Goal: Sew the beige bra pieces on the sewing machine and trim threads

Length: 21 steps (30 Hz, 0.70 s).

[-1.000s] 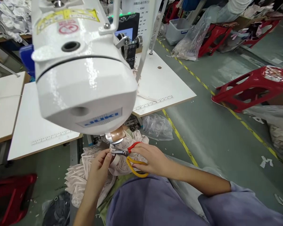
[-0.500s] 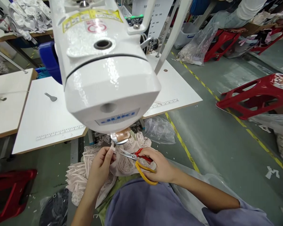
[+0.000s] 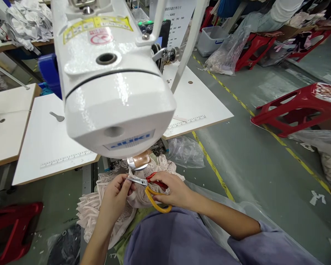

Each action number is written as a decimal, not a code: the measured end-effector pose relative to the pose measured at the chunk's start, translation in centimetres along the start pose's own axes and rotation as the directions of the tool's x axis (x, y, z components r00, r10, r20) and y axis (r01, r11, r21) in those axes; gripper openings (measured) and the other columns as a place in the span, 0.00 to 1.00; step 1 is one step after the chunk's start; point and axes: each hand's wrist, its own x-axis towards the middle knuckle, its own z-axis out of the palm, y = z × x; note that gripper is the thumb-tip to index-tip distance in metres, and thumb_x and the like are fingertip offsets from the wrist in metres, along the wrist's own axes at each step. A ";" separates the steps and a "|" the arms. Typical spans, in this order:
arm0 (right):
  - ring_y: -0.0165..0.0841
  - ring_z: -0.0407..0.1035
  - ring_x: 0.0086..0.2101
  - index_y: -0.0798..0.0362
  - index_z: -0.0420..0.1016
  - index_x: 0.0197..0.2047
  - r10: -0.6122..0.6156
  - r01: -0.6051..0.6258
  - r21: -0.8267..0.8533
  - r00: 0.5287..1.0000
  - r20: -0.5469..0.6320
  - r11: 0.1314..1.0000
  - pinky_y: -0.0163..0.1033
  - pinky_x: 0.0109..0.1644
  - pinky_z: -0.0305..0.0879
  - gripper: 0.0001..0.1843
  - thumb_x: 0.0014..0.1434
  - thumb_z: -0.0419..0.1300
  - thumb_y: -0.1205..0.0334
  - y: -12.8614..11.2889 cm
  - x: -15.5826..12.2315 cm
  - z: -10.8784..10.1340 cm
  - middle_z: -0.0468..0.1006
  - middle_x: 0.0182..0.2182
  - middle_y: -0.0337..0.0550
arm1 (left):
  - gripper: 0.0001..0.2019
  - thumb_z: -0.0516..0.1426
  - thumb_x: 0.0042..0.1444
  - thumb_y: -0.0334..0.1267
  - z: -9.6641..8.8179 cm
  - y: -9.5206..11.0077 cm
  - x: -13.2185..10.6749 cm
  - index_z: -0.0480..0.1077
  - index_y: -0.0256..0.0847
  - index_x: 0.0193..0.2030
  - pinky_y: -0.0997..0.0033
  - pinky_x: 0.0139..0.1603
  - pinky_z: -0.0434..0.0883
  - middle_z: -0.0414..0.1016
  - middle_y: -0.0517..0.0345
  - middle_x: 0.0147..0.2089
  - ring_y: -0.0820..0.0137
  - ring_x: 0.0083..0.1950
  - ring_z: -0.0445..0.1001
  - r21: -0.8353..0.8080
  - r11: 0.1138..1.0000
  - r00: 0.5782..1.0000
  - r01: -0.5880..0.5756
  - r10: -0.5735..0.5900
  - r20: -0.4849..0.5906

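Note:
My right hand [image 3: 171,188] is closed round scissors [image 3: 152,188] with one red and one yellow handle. Their blades point left and reach the fingertips of my left hand [image 3: 118,191]. That hand pinches a pale strap of a lace bra [image 3: 139,195] just below the machine's needle area. More pale pink lace bras [image 3: 92,206] lie bunched at the left and behind my hands. Above them is the white sewing machine head [image 3: 121,106], with a copper-coloured guard [image 3: 141,160] at its lower end. Exactly where the blades meet the strap is too small to tell.
White table tops with printed rulers flank the machine, left [image 3: 44,140] and right [image 3: 201,103]. A grey spoon-shaped piece [image 3: 57,116] lies on the left one. Red stools [image 3: 300,106] stand at both sides. Clear plastic bags [image 3: 186,151] lie on the floor.
The scissors in my right hand have moved left, and their blades have come to the left fingertips. My left hand keeps its pinch on the strap. The whole view has shifted slightly.

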 end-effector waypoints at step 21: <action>0.41 0.73 0.36 0.54 0.74 0.49 0.297 -0.620 -0.399 0.724 -0.622 0.675 0.39 0.32 0.61 0.22 0.62 0.57 0.45 10.4 2.6 -18.1 0.80 0.40 0.50 | 0.18 0.47 0.65 0.51 -3.1 -0.3 0.3 0.69 0.44 0.51 0.66 0.42 0.72 0.82 0.49 0.44 0.60 0.45 0.80 0.492 0.868 0.994 -0.070 0.101 -0.038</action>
